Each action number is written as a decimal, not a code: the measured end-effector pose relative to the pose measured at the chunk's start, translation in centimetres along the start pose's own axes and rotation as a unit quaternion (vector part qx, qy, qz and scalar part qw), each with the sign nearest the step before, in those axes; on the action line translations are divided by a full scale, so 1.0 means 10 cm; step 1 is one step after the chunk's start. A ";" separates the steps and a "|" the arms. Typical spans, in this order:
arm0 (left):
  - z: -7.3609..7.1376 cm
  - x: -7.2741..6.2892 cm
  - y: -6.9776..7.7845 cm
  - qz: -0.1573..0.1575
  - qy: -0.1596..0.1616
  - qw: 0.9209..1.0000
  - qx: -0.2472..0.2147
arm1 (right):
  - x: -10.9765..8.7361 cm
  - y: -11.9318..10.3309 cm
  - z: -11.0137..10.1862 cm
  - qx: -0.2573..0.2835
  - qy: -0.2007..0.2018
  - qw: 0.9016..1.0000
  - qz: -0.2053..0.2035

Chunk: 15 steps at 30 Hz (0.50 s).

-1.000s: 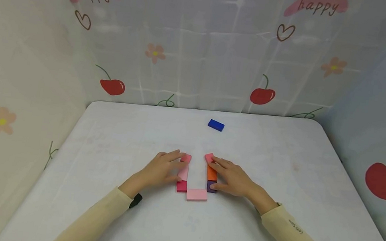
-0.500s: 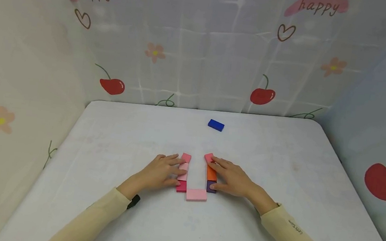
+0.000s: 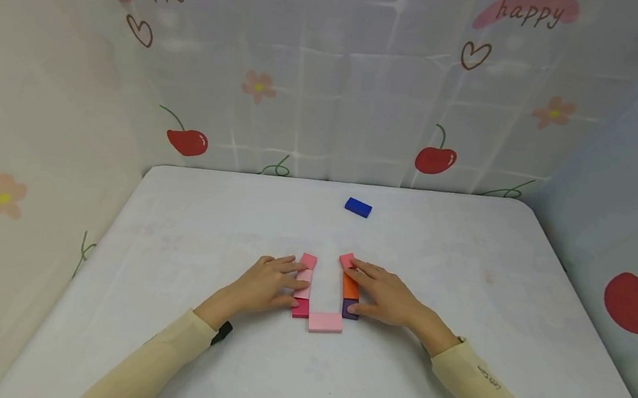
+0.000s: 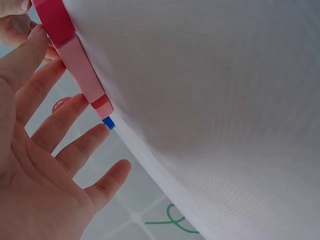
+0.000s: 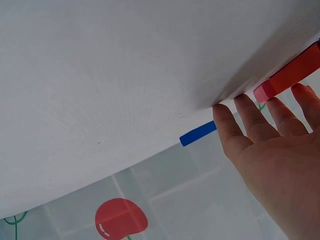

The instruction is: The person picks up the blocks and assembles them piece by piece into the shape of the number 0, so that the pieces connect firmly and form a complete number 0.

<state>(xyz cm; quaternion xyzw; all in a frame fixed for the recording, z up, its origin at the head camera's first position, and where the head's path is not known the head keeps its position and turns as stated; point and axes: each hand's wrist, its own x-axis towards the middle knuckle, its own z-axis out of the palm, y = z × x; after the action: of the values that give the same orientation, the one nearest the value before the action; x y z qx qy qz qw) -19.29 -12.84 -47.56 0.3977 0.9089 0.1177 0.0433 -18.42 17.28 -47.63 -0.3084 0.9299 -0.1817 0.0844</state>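
Note:
Small coloured rectangular blocks lie flat in two columns. The left column runs from a crimson block (image 3: pixel 301 308) through a light pink block (image 3: pixel 304 275) to a pink block (image 3: pixel 308 260). My left hand (image 3: pixel 264 286) has spread fingers on it, thumb at the crimson block. In the right column are a dark purple block (image 3: pixel 349 313), an orange block (image 3: pixel 350 288) and a tilted pink block (image 3: pixel 345 259). Fingers of my right hand (image 3: pixel 389 296) rest along this column, thumb on the purple block. Another light pink block (image 3: pixel 325 322) bridges the near ends, lying crosswise.
A dark blue block (image 3: pixel 358 207) lies alone near the far edge of the white table (image 3: pixel 222 207). Behind the table hangs a printed curtain (image 3: pixel 335 115), with more fabric walls at both sides.
My left hand has shifted slightly toward me along its column, its thumb now at the crimson block and the far pink block more exposed. My right hand and the blocks look nearly unchanged.

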 end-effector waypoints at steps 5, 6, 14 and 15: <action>0.00 0.00 0.00 -0.004 -0.004 1.000 -0.001 | 0.00 0.00 0.00 0.000 0.003 1.000 0.000; 0.00 0.01 0.00 -0.005 -0.005 1.000 -0.001 | 0.00 -0.01 -0.01 0.002 0.003 1.000 0.000; 0.01 0.00 -0.01 -0.008 -0.005 1.000 -0.009 | 0.00 0.00 0.00 0.000 0.005 1.000 -0.002; 0.01 0.00 -0.01 -0.009 -0.005 1.000 -0.011 | 0.01 0.00 0.00 0.000 0.005 1.000 -0.002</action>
<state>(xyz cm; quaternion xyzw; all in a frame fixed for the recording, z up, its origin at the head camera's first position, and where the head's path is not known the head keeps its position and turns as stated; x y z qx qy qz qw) -19.33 -12.84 -47.70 0.3898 0.9108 0.1252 0.0528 -18.49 17.26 -47.62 -0.3097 0.9296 -0.1836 0.0792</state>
